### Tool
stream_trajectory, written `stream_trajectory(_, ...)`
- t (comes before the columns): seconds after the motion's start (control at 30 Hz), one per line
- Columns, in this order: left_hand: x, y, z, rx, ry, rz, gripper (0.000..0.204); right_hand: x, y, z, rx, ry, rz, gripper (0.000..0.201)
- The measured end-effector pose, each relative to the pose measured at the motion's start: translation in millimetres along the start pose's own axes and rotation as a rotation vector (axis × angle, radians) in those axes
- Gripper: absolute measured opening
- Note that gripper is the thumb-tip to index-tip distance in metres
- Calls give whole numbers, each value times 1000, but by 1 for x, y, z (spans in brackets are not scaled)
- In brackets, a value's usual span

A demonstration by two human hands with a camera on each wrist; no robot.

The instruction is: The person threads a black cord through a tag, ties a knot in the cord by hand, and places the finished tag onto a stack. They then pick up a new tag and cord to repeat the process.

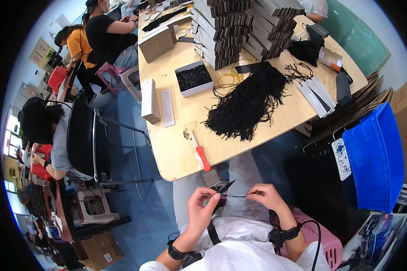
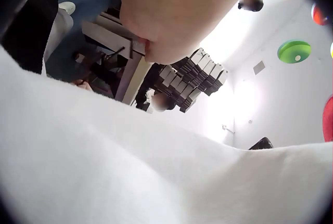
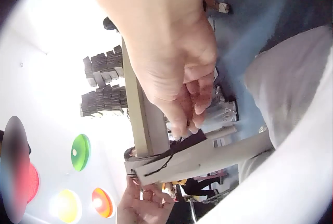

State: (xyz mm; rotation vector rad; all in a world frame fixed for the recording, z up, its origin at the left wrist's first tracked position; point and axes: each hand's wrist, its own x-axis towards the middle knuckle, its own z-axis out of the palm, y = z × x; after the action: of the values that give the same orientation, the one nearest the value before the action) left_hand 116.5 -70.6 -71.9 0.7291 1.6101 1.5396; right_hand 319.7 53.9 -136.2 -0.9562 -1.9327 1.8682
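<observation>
My left hand (image 1: 201, 210) pinches the end of a grey card tag (image 3: 182, 162) over my lap. A thin black cord (image 1: 236, 196) runs from the tag by the left fingers to my right hand (image 1: 266, 197), whose thumb and fingertips pinch its other end. In the right wrist view the cord hangs by the tag's face, below the right fingertips (image 3: 179, 132). The left wrist view shows part of the left hand (image 2: 171, 16), with the tag out of sight. A red-handled tool (image 1: 202, 158) lies at the table edge just beyond the hands.
On the table (image 1: 181, 140) are a heap of black cords (image 1: 248, 101), a box (image 1: 208, 87) of small black pieces, a tag stack (image 1: 150, 103) and tall stacks of tags (image 1: 221, 36). A blue crate (image 1: 377, 158) stands at right. People sit at left.
</observation>
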Motion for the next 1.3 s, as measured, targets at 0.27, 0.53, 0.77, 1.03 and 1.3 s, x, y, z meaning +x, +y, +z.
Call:
stream_trajectory(0.27, -7, 3, -10, 6, -115, 39, 12, -10, -53, 3, 204, 27, -126, 11)
stream_trajectory(0.53, -14, 31, -4, -19, -263, -3, 8, -7, -100, 34, -254, 174, -579, 12)
stream_trajectory(0.77, -7, 48, 5, 400, -223, 323, 17, -9, -95, 43, -166, 222, -451, 20)
stream_trajectory(1.03, -1, 83, 8, 360, -267, 462, 20, 4, -92, 28, 43, -104, -596, 40)
stream_trajectory(1.3, 16, 100, 8, 212, -149, 468, 20, -1, -81, 53, 55, -107, -568, 57)
